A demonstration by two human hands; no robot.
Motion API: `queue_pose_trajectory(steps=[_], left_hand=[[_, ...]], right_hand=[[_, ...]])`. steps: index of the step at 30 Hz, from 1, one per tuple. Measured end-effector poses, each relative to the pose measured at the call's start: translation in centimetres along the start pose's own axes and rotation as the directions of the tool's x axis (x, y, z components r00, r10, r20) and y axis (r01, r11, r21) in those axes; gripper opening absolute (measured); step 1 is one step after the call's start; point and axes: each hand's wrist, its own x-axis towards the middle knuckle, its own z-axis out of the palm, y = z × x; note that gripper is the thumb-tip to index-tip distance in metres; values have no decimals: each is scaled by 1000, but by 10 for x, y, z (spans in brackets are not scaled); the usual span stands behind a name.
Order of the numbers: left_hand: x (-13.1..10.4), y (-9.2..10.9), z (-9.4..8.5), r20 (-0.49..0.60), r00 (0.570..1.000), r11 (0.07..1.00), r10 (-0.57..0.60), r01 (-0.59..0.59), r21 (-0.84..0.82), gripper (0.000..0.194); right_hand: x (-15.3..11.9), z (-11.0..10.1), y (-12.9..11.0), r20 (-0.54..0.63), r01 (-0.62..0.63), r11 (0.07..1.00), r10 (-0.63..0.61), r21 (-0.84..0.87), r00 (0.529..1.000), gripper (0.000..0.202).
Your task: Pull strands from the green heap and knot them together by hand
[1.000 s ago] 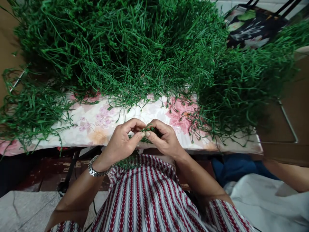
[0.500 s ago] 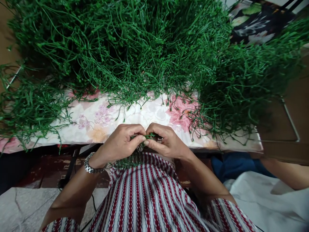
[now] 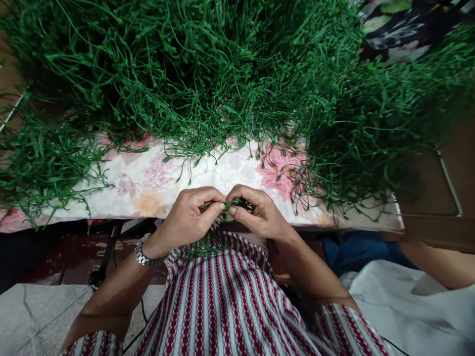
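Just in front of the table's near edge, my left hand (image 3: 195,213) and my right hand (image 3: 258,211) meet with thumbs and forefingers pinched. Between their fingertips is a green stem (image 3: 233,202), thin and plastic-looking; its ends are partly hidden by the fingers. More green stems (image 3: 204,248) hang in a loose bunch below my left hand, over the striped clothing at my lap. Beyond both hands a large tangled heap of green stems (image 3: 193,84) covers the back of the table, some tips trailing toward me.
A white floral tablecloth (image 3: 208,175) covers the table. Smaller piles of stems lie at the left (image 3: 48,168) and right (image 3: 356,148). Cardboard (image 3: 426,190) with a metal wire handle (image 3: 449,180) stands at the right. Another person's arm (image 3: 438,264) rests beside me; black floral fabric (image 3: 404,32) shows behind.
My fingertips have drawn slightly apart, and more of the green stem shows between them. The view has shifted slightly. The heaps look the same.
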Motion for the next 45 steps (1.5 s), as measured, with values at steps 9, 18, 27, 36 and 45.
queue_pose_trajectory(steps=[9,18,27,36,45], left_hand=[[0,3,3,86,994,992,-61,70,-108,12],[2,-1,7,91,988,985,-126,136,-104,12],[2,1,12,-18,998,993,-57,58,102,11],[5,4,-3,242,970,992,-27,56,-112,12],[1,-4,-8,315,942,864,-120,255,-434,13]], right_hand=[[2,-4,10,160,-166,939,122,299,980,17],[2,-2,15,49,-69,973,60,219,997,16],[0,6,6,-161,183,922,-249,-341,955,9],[-4,4,11,65,43,973,-59,226,996,17],[-14,6,12,236,-110,792,-43,600,971,32]])
